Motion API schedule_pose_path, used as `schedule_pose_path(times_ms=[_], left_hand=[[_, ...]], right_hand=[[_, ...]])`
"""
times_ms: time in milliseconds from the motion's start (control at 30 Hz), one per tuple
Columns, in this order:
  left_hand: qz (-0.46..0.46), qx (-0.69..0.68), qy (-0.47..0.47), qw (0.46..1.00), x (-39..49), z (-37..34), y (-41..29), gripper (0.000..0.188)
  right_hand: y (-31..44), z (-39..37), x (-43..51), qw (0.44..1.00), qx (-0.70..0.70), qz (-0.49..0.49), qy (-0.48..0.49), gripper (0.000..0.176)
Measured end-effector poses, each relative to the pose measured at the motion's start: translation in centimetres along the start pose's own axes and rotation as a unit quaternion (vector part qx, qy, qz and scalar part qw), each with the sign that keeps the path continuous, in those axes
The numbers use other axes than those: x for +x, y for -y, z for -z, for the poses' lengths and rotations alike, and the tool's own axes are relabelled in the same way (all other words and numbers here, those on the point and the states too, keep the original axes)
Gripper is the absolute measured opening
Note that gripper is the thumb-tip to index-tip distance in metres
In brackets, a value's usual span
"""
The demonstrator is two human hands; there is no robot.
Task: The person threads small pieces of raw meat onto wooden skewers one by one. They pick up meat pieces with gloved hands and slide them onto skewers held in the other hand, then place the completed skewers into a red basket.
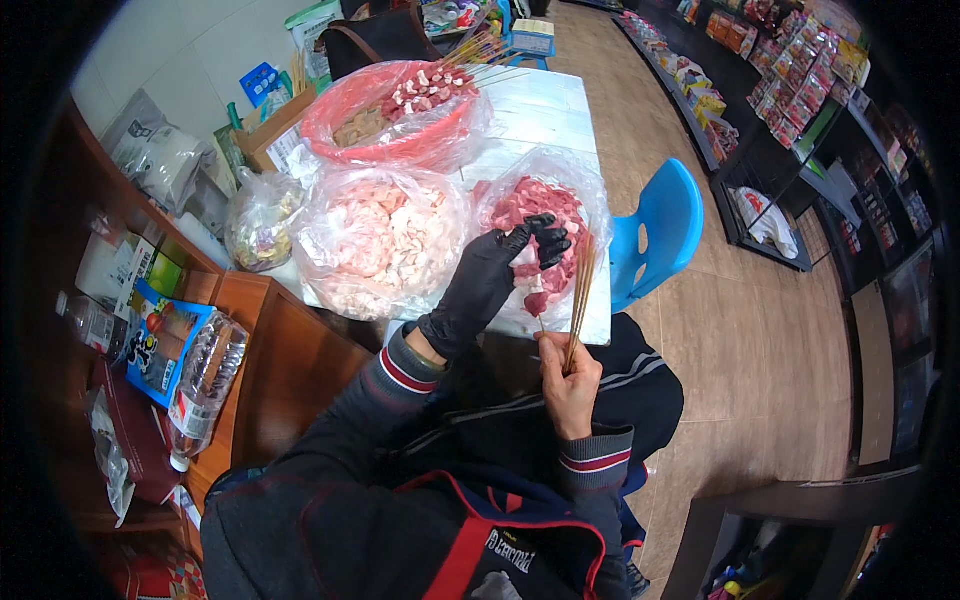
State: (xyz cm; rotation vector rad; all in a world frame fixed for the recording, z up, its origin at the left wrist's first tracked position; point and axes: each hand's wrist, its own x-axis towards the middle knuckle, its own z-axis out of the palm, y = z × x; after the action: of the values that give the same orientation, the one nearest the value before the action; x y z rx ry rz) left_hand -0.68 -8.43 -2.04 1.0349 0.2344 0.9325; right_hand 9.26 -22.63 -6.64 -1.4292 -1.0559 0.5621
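My left hand point(480, 289), in a black glove, is over a plastic-lined container of raw red meat pieces point(555, 202); its fingers close around pale and red meat on a skewer. My bare right hand point(571, 382) holds that skewer's lower end and a bundle of thin wooden skewers point(582, 300). A dark red meat cube point(535, 303) sits low on the skewer. Left of it, a clear plastic bag holds pale pink meat or fat pieces point(397, 232). Behind, a red basin point(322, 135) lined with plastic holds loaded meat skewers point(435, 90).
The white table point(540, 112) carries the containers. A blue plastic chair point(667, 225) stands at its right edge. A wooden cabinet point(300, 360) with a plastic bottle point(206, 382) and packets is at the left. Store shelves point(697, 97) line the right.
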Motion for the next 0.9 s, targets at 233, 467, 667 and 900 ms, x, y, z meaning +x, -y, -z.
schedule_pose_path(times_ms=[233, 467, 667, 900], left_hand=[[-0.020, 0.014, 0.047, 0.999, -0.5, 1.1, -0.6, 0.037], [0.027, -0.123, 0.013, 0.992, -1.9, 4.1, -1.2, 0.053], [-0.030, -0.135, -0.058, 0.989, -3.4, 7.7, -2.9, 0.047], [-0.011, -0.104, -0.076, 0.992, -4.4, 7.3, -3.3, 0.043]], right_hand=[[0.5, -0.5, 0.1, 1.000, -0.011, 0.007, 0.011, 0.017], [1.4, 0.5, 0.7, 0.996, 0.066, -0.044, -0.040, 0.017], [5.2, 3.3, 7.5, 0.995, -0.086, 0.046, 0.024, 0.015], [10.8, -0.1, 24.6, 0.890, -0.313, 0.264, 0.198, 0.016]])
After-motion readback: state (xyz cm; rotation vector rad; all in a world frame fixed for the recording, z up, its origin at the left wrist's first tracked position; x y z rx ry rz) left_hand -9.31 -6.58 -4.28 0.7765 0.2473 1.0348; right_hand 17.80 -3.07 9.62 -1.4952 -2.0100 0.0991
